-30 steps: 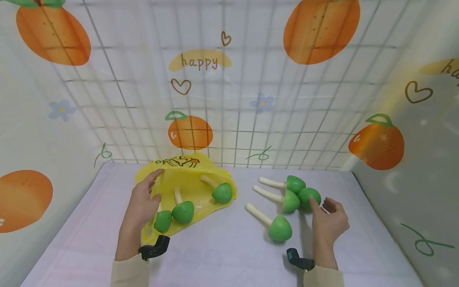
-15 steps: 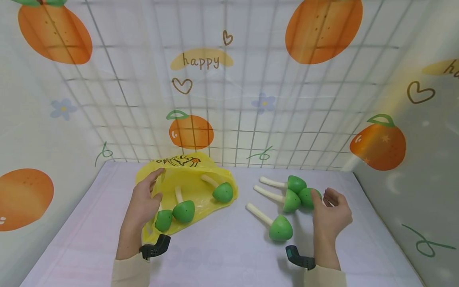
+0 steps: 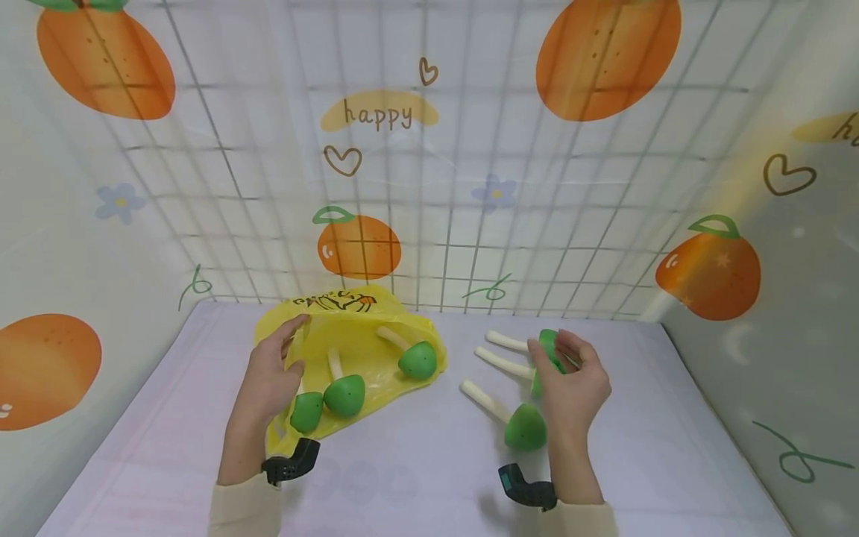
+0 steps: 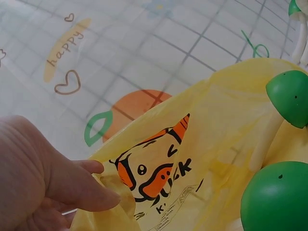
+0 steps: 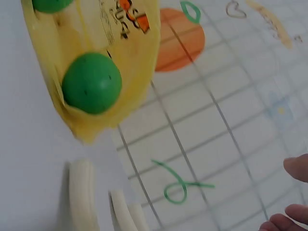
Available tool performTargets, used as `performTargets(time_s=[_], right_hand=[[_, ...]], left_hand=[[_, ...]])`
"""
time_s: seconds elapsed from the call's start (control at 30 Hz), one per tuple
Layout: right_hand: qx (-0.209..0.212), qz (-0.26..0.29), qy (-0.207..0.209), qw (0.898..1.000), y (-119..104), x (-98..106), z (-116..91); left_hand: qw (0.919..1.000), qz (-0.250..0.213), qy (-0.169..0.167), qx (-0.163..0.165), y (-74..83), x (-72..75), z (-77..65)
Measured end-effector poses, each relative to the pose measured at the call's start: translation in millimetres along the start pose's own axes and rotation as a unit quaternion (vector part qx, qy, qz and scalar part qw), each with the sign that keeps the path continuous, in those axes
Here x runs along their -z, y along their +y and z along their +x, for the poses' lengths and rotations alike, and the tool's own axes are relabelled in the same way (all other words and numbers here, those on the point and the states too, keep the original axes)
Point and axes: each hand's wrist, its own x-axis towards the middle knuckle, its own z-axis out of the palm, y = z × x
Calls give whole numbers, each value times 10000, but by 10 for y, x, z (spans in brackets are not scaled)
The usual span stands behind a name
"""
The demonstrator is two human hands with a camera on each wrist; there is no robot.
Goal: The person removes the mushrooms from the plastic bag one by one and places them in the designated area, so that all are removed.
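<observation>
A yellow plastic bag (image 3: 382, 384) with a printed duck lies on its side, mouth towards me. My left hand (image 3: 268, 377) grips its left edge; the thumb (image 4: 98, 192) lies over the plastic in the left wrist view. Inside are three mushroom-shaped toys with dotted green caps and pale stems: one at right (image 3: 417, 361), one in the middle (image 3: 344, 396), one at left (image 3: 306, 412). My right hand (image 3: 573, 384), thumb and fingers apart, hovers over more such toys, partly hiding their caps. In the right wrist view nothing shows between thumb (image 5: 297, 168) and fingers.
One toy mushroom (image 3: 525, 427) lies nearer me on the white tabletop (image 3: 409, 470), beside my right wrist. Pale stems (image 3: 503, 365) of others point left towards the bag. A patterned curtain (image 3: 429, 224) over a wire grid closes off the back.
My right hand has moved left and slightly away from me, from the right side of the toy mushrooms to above them. The left hand and the bag stay put.
</observation>
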Motion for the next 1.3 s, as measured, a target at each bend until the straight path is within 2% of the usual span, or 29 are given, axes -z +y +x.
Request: performTargets(time_s=[0.23, 0.47, 0.83, 1.03, 1.3], right_hand=[[311, 469, -439, 9974, -130, -278, -200], [401, 557, -860, 9939, -268, -588, -433], [905, 602, -1471, 9831, -282, -930, -740], [894, 639, -1843, 9767, -325, -1072, -891], [675, 600, -2352, 9678, -298, -1237, -1079]], left_hand=[[9999, 37, 25, 95, -18, -10, 6], [9999, 20, 21, 119, 2, -13, -8], [9999, 12, 89, 93, -34, -18, 13], [10000, 15, 72, 33, -36, -1, 11], [10000, -35, 49, 24, -32, 11, 21]])
